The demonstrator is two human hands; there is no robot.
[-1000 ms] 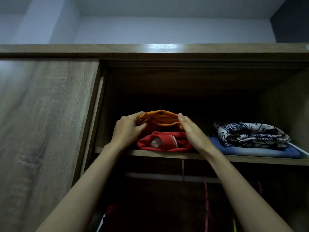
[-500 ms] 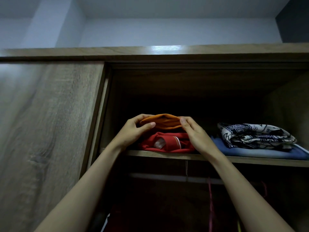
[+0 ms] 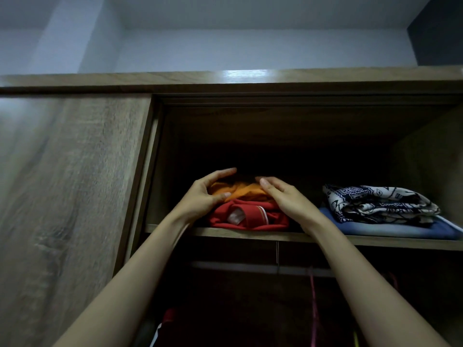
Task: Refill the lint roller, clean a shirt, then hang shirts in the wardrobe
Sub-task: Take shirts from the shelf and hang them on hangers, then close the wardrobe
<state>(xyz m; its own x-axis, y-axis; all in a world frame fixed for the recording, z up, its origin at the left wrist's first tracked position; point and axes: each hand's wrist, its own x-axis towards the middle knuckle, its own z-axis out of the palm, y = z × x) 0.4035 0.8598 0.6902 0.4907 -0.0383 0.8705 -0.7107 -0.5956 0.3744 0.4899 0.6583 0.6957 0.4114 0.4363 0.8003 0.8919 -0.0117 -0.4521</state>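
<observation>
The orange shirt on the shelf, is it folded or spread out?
Folded: the orange shirt lies as a compact bundle atop the red shirt.

Hanging clothes point(image 3: 170, 319) below, dim and indistinct

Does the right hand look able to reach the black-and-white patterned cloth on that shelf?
Probably yes. The right hand rests on the orange shirt, the patterned cloth lies atop a blue fold just beside it, and nothing stands between them on the shelf.

The wardrobe point(image 3: 75, 196) is matt wood-grain board, its top edge point(image 3: 245, 73) glossy at twelve o'clock. Soft cloth: orange shirt point(image 3: 240, 192), red shirt point(image 3: 250, 219), patterned fabric point(image 3: 375, 204).
</observation>
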